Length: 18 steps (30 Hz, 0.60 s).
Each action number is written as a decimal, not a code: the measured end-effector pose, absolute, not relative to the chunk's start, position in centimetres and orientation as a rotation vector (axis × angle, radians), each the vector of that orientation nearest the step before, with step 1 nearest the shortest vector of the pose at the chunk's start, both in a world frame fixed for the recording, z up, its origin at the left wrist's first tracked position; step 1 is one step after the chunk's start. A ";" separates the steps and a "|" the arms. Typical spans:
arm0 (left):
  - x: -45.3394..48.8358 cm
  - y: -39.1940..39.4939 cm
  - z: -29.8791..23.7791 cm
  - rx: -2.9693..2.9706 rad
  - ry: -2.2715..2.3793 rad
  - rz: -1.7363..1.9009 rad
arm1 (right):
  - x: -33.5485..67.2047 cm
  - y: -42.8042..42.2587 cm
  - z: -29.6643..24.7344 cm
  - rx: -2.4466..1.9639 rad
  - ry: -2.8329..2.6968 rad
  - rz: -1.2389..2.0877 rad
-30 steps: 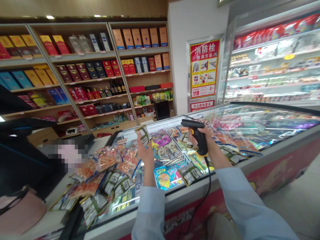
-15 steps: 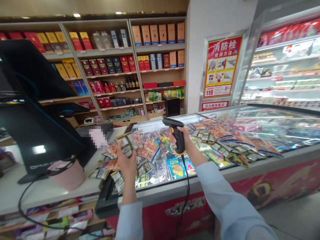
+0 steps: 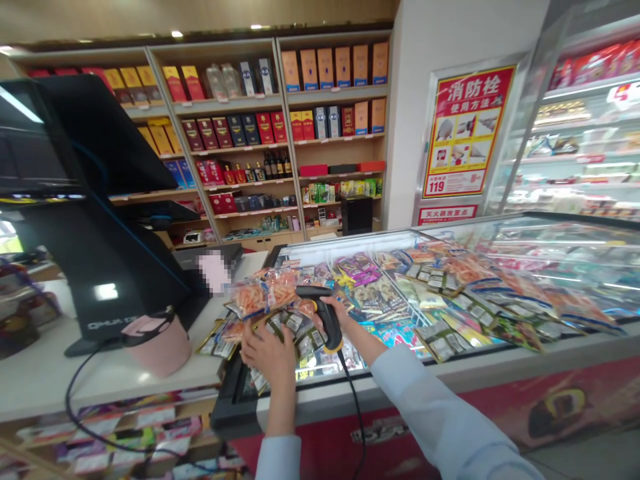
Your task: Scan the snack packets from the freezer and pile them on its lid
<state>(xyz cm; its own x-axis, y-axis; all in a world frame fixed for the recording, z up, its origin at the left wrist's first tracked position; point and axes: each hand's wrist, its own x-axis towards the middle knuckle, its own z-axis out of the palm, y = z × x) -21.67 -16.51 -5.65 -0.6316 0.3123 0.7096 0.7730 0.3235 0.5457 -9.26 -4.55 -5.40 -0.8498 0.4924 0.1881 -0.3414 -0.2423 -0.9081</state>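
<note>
My right hand (image 3: 336, 312) is wrapped round the grip of a black barcode scanner (image 3: 327, 320), its head pointing left above a heap of snack packets. My left hand (image 3: 273, 350) lies low at the heap's left end, fingers curled over a snack packet (image 3: 275, 325) with a green and gold edge; its fingertips are partly lost among the packets. Just beyond that hand, clear packets of orange snacks (image 3: 265, 293) are piled up. To the right of the scanner, another packet (image 3: 443, 337) rests on the freezer's glass top.
More packets (image 3: 493, 310) spread across the glass-topped freezer (image 3: 560, 360). A black checkout screen (image 3: 135, 253) and a pink cup-like container (image 3: 157, 350) stand on the white counter (image 3: 30, 390) at left. The scanner's cable (image 3: 356, 400) hangs over the freezer's front.
My left hand has dropped from a raised packet to the heap. My right hand has brought the scanner left and down. A packet now lies right of the scanner where none showed before.
</note>
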 end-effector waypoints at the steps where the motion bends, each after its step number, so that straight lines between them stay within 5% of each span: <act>1: -21.7 -16.5 -5.6 -0.959 -2.136 -1.224 | -9.2 -4.5 -5.6 -0.191 -1.465 2.136; 18: -22.3 -16.5 -6.3 -0.907 -2.183 -1.111 | -9.1 -3.8 -6.7 -0.118 -1.299 2.194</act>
